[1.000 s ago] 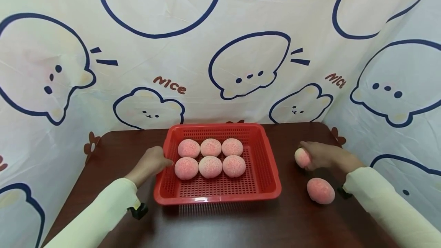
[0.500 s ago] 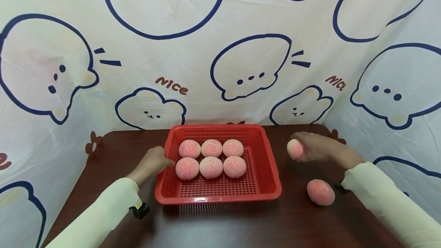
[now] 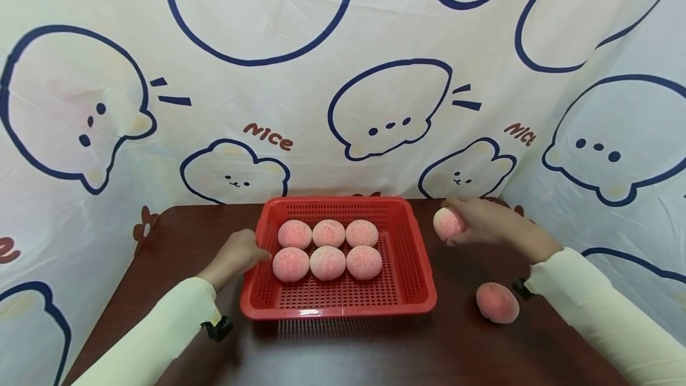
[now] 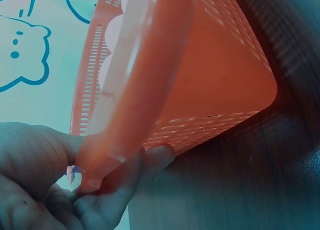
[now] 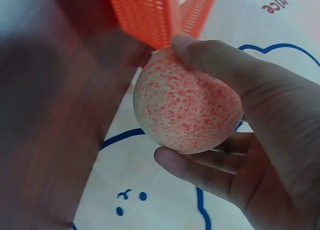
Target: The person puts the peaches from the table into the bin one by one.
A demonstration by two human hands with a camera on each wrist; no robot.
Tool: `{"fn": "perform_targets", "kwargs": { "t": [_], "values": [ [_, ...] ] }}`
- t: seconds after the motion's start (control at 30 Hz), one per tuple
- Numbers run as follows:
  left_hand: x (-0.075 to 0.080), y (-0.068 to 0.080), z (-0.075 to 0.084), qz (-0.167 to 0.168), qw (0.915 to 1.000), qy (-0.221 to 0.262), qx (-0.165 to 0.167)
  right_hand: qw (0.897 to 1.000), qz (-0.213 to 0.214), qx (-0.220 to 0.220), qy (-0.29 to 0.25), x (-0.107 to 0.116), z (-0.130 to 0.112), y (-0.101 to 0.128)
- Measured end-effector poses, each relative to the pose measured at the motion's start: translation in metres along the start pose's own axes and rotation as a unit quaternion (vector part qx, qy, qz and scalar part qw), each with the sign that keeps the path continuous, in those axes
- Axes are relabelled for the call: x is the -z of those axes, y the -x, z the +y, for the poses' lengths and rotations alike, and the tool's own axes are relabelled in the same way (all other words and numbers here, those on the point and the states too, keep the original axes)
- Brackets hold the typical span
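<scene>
The right hand (image 3: 485, 224) gripped a peach (image 3: 446, 223) at the red basket's (image 3: 343, 305) three o'clock; left hand (image 3: 236, 253) pinched its nine o'clock rim. Best lowered gently beside the six peaches (image 3: 327, 249).

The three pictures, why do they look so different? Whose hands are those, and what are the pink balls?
They show one moment from three cameras on a person. One sits on the head and looks down at a brown table. One sits on each wrist, very close up. The left hand grips the rim of a red basket; the left wrist picture shows that rim close up. Six peaches lie inside it in two rows. The right hand holds a peach beside the basket, big in the right wrist picture. Another peach lies on the table.
</scene>
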State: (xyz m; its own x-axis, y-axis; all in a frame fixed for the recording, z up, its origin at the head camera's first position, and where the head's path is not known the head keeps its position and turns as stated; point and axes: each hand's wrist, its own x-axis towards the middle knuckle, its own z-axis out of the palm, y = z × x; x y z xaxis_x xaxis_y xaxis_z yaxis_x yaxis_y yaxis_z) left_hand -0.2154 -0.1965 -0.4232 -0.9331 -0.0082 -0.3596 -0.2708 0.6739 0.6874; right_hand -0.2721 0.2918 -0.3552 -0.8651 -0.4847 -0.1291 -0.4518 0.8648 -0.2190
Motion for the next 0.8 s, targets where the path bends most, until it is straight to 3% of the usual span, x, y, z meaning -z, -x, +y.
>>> {"fn": "perform_targets", "kwargs": {
  "t": [0.3,0.6,0.8],
  "values": [
    [0.001,0.001,0.001,0.000,1.0000,-0.004,0.000,1.000,-0.005,-0.001,-0.013,0.010,-0.022,-0.014],
    [0.001,-0.001,0.002,-0.005,0.9999,-0.008,0.004,0.999,-0.005,0.026,-0.030,0.016,-0.054,-0.029],
    [0.001,-0.002,0.002,-0.007,0.9999,-0.014,0.007,0.998,-0.019,0.059,0.015,0.015,-0.077,-0.045]
  ]
}}
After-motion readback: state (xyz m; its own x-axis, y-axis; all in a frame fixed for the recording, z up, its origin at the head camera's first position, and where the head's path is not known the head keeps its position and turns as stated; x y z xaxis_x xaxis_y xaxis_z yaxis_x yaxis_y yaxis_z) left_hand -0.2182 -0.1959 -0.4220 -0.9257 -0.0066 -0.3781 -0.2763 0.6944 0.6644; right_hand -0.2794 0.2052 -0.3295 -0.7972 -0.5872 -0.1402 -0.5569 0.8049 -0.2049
